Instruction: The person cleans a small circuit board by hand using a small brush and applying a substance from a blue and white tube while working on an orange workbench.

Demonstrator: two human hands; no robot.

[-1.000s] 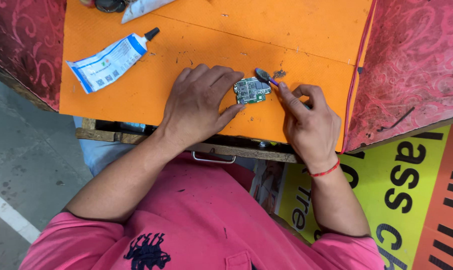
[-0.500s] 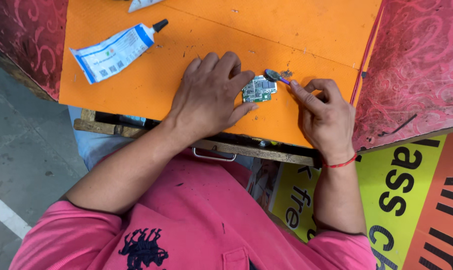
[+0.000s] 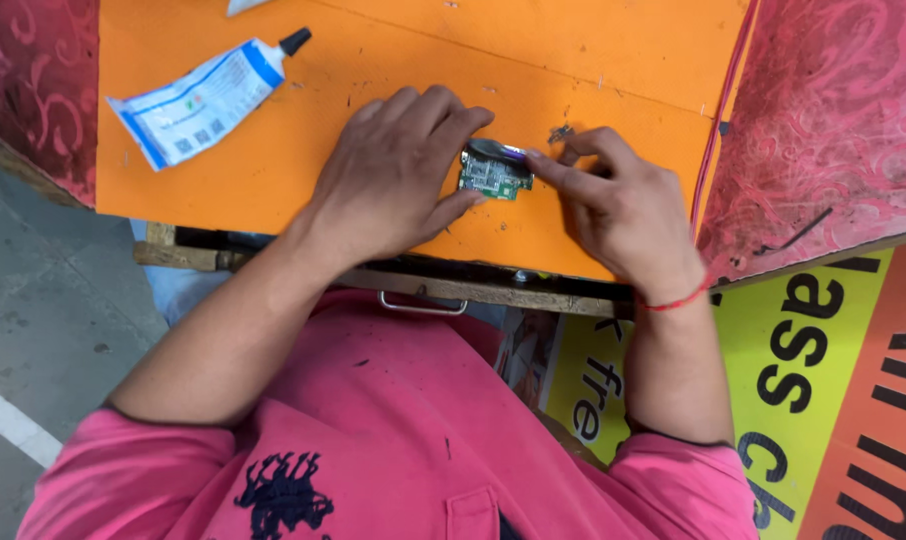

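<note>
White and blue, a squeezed glue tube (image 3: 201, 101) with a black cap lies slantwise on the orange tabletop (image 3: 593, 60), well left of my hands, its printed label facing up. Just right of it, the end of a second white package (image 3: 245, 5) pokes in at the top edge. My left hand (image 3: 398, 175) lies flat, fingers close together, its fingertips and thumb pinning the left edge of a small green circuit board (image 3: 495, 175) near the table's front edge. My right hand (image 3: 618, 205) pinches a slim tool with a purple grip (image 3: 501, 151) between forefinger and thumb, its flat metal end lying on the board's upper edge. Red patterned cloth (image 3: 823, 130) hangs at the far right, and below it sits a yellow and orange sign (image 3: 843, 400) with large black letters. Since half a second ago my hands and the board have kept the same grip; the tool's end now sits further over the board.
</note>
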